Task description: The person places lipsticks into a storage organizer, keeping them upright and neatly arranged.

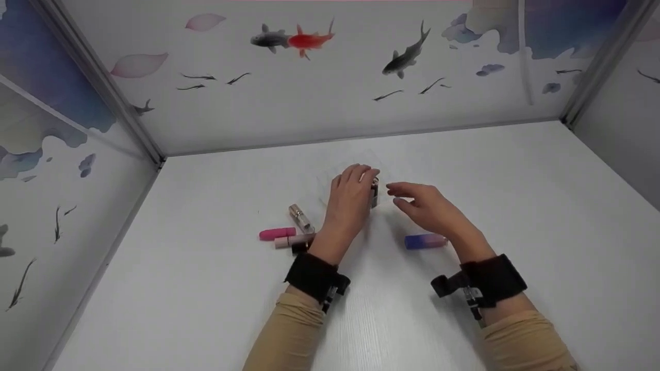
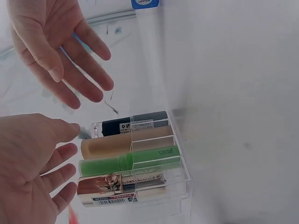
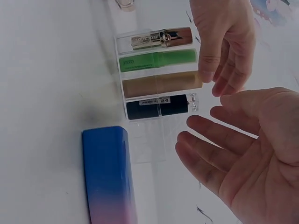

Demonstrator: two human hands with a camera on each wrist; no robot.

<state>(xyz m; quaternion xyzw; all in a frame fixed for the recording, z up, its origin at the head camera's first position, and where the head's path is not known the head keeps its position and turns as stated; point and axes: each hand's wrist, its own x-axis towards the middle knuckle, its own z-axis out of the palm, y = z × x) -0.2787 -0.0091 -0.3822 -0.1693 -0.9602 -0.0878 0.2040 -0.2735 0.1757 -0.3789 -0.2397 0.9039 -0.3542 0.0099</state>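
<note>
A clear organizer point(image 2: 183, 186) holds several lipstick tubes upright in a row: a black tube point(image 3: 175, 106), a tan tube point(image 3: 161, 85), a green tube point(image 3: 177, 57) and a gold-and-clear lipstick point(image 3: 180, 37). My left hand point(image 1: 350, 198) is over these tubes, its fingertips close to their tops; whether they touch is unclear. To the right, my right hand point(image 1: 425, 206) hovers beside the organizer, fingers loosely extended and holding nothing. Below it a blue-to-pink tube point(image 1: 424, 241) lies on the table.
Left of my left forearm lie a bright pink tube point(image 1: 277, 234), a pale pink tube point(image 1: 289, 241), a clear-and-gold tube point(image 1: 300, 217) and a black piece point(image 1: 300, 248) partly hidden by the wrist. Printed panels point(image 1: 350, 113) wall the white table point(image 1: 206, 288) at the back and sides.
</note>
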